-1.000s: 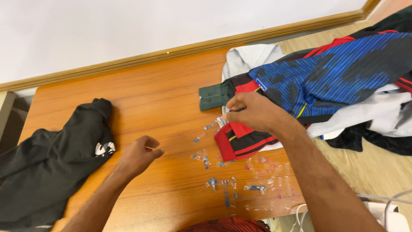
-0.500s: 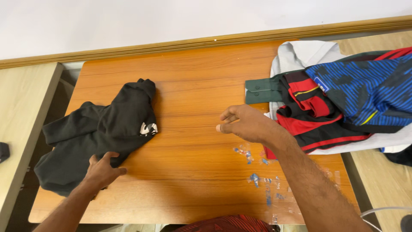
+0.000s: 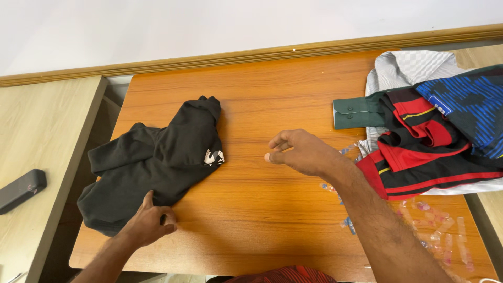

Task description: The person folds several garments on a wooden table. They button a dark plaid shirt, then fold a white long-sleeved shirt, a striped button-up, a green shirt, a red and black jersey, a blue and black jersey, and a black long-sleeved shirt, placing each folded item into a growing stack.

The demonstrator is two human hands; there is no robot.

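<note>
A crumpled black garment [image 3: 152,160] with a small white mark lies on the left part of the orange wooden table [image 3: 272,99]. My left hand [image 3: 146,224] rests on its near edge, fingers pinching the cloth. My right hand [image 3: 301,152] hovers over the table's middle, fingers loosely curled and apart, holding nothing. It is between the black garment and a pile of clothes [image 3: 429,131] at the right.
The pile holds a red-and-black shirt, a blue patterned one [image 3: 469,107], a dark green cuff [image 3: 356,112] and a pale striped shirt. Worn sticker scraps [image 3: 435,225] mark the table's near right. A dark oblong device [image 3: 21,189] lies on the lighter desk at left.
My left hand moved left from bare table onto the black garment's near edge. My right hand left the clothes pile and came over the table's middle. The view shifted left.
</note>
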